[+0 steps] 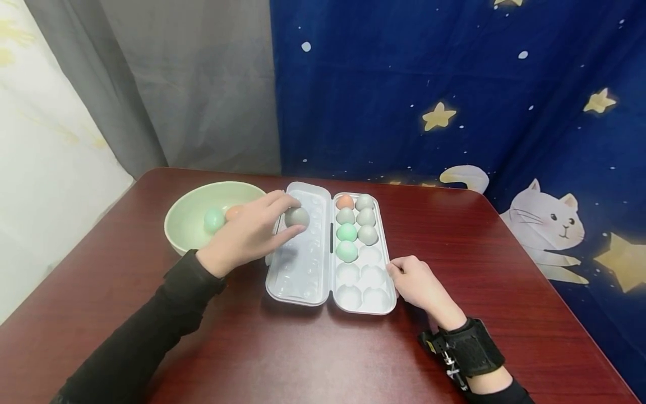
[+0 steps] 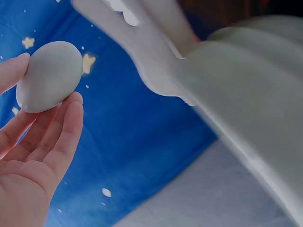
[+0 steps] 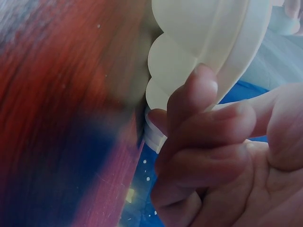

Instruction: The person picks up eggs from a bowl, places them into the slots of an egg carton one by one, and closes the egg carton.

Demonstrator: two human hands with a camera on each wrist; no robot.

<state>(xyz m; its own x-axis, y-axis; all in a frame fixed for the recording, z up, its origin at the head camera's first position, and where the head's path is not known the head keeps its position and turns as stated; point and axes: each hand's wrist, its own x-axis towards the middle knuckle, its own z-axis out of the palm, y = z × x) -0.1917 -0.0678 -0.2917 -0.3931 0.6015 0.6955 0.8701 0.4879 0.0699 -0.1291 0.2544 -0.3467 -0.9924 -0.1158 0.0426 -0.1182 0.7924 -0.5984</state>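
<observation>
My left hand [image 1: 247, 233] holds a grey-green egg [image 1: 296, 218] between thumb and fingertips, above the lid [image 1: 295, 280] of an open white egg carton [image 1: 363, 310]. The left wrist view shows the egg [image 2: 49, 76] pinched clear of the palm. On the carton's right side, my right hand [image 1: 416, 283] grips the rim, fingers curled against the outer wall [image 3: 175, 61]. In the carton's far cups sit an orange egg [image 1: 345, 202], two green eggs [image 1: 346, 232] and several grey ones [image 1: 367, 235]; the near cups hold nothing.
Left of the carton stands a pale green bowl [image 1: 176, 224], partly behind my left hand, with a green egg [image 1: 214, 220] and an orange egg [image 1: 234, 212] inside. A dark red wooden table [image 1: 282, 359] lies beneath; curtains [image 1: 363, 101] hang behind its far edge.
</observation>
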